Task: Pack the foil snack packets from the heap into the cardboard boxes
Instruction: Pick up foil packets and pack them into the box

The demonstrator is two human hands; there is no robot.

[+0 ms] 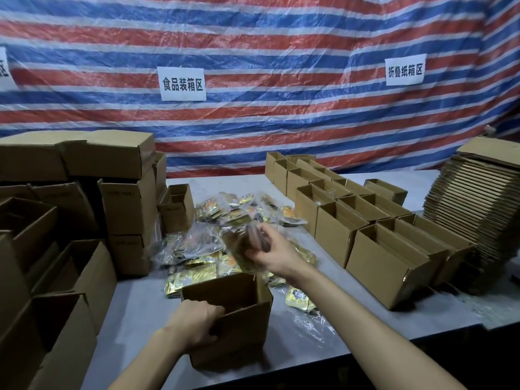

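The left hand [197, 323] grips the near-left wall of the open cardboard box [239, 313], fingers hooked over the rim. The right hand [271, 250] is curled round a blurred bundle of foil packets [242, 246], held above the near edge of the heap [222, 218], just beyond the box.

Step in hand, as judged: load the bundle. Align the packets with the box walls and lower them flat while the left hand steadies the box.

Room: the box mouth is narrow. A loose packet [299, 298] lies just to its right. Rows of open boxes [365, 229] crowd the right and stacked boxes [126, 198] the left. Bare counter [135, 311] shows at near left.
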